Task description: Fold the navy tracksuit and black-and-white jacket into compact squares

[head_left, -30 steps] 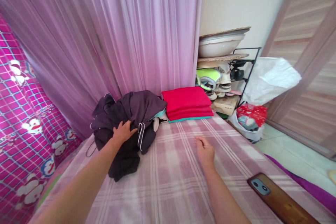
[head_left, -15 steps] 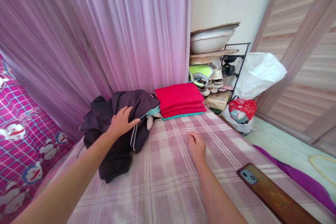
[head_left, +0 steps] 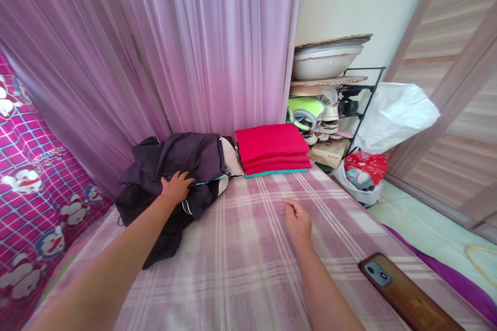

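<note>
My left hand (head_left: 177, 187) rests on a crumpled dark jacket (head_left: 190, 152), its fingers spread over the cloth. White piping and a strip of teal trim show on the jacket, and a pale panel lies at its right end. To the right of it sits a neat stack of folded red cloth (head_left: 272, 145) with a teal layer at the bottom. My right hand (head_left: 297, 219) is over the plaid bedsheet (head_left: 240, 264), in front of the stack. Its fingers are curled in, and nothing shows in them.
A phone (head_left: 404, 289) lies on the bed at the lower right. Purple curtains (head_left: 217, 46) hang behind the clothes. Beyond the bed's right edge stand a shoe rack (head_left: 367, 101) topped with a basin (head_left: 326, 62), and a bag (head_left: 365, 170) on the floor.
The jacket's right end has shifted, and more of its pale panel shows. My left hand has come slightly nearer me over the jacket. The view has turned a little left.
</note>
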Action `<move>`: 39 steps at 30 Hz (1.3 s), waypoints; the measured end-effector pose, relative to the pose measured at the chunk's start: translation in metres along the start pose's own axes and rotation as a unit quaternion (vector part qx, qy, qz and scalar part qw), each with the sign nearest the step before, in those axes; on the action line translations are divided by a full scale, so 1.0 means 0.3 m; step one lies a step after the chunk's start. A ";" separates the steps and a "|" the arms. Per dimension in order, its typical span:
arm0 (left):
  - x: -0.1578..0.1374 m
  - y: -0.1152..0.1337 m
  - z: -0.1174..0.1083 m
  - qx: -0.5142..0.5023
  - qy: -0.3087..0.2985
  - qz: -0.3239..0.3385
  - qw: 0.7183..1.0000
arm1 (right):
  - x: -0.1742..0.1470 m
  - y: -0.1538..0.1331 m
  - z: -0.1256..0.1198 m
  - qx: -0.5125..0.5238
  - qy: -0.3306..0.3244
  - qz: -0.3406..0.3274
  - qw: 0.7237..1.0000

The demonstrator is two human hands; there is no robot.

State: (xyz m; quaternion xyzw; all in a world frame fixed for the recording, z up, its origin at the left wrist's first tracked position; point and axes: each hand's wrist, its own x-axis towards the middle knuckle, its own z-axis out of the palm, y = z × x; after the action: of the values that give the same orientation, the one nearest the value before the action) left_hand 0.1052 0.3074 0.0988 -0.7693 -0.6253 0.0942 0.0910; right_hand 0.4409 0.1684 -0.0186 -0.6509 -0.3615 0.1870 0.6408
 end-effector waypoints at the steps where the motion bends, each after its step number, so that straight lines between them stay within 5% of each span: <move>1: -0.003 -0.003 -0.005 0.003 -0.006 -0.001 1.000 | -0.001 0.000 0.001 -0.008 -0.001 -0.004 1.000; 6: 0.000 0.037 -0.103 0.018 -0.033 0.007 0.999 | -0.002 0.001 0.011 -0.034 -0.004 -0.011 0.999; 11: 0.020 0.201 -0.285 -0.009 0.127 0.067 0.990 | -0.003 -0.002 0.020 -0.038 -0.006 -0.011 0.999; 13: 0.049 0.303 -0.336 -0.032 0.147 0.114 0.982 | -0.005 -0.004 0.022 -0.036 -0.005 -0.012 0.999; 20: 0.219 0.564 -0.319 -0.058 0.137 0.119 0.982 | -0.006 0.000 0.023 -0.016 -0.010 -0.014 1.000; 39: 0.267 0.563 -0.275 -0.067 0.163 0.125 0.976 | -0.007 -0.003 0.034 0.003 0.000 0.009 1.000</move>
State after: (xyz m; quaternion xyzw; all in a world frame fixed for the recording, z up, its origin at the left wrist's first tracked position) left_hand 0.3023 0.3501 0.1324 -0.8507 -0.5060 -0.0644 0.1273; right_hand 0.4322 0.1739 -0.0193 -0.6520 -0.3552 0.1943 0.6411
